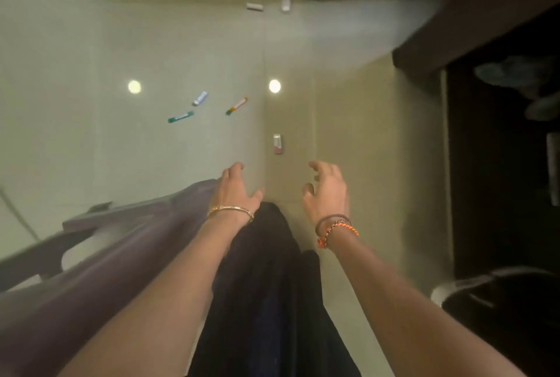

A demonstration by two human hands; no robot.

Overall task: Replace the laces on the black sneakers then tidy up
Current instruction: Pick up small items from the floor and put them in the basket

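While both forearms reach out from the bottom edge, the nearest parts of them are cut off by the frame. Between them hangs dark cloth (266,285), too dim to name. At the lower right a sneaker (497,298), black with a pale sole, sits on the floor, its far side lost in shadow and the frame edge; no laces can be made out. To the left a blurred purple-grey shape (100,255) slants across.

The left hand (235,190), with a gold bangle (230,210) at the wrist, has its fingers loosely bent and holds nothing. The right hand (327,191), with cord bands (336,228) at the wrist, is likewise loosely spread and empty, its fingertips partly hidden behind its own back.

Just beyond the hands a small pink-and-white item (278,144) lies on the tiled floor (91,149). Farther off lie three markers: green (181,116), orange (237,106), blue (200,98). Two bright spots of reflected light (274,86) flank them. Two more small items (285,2) lie far off, blurred. A dark cabinet (500,134) fills the right, its contents unreadable.
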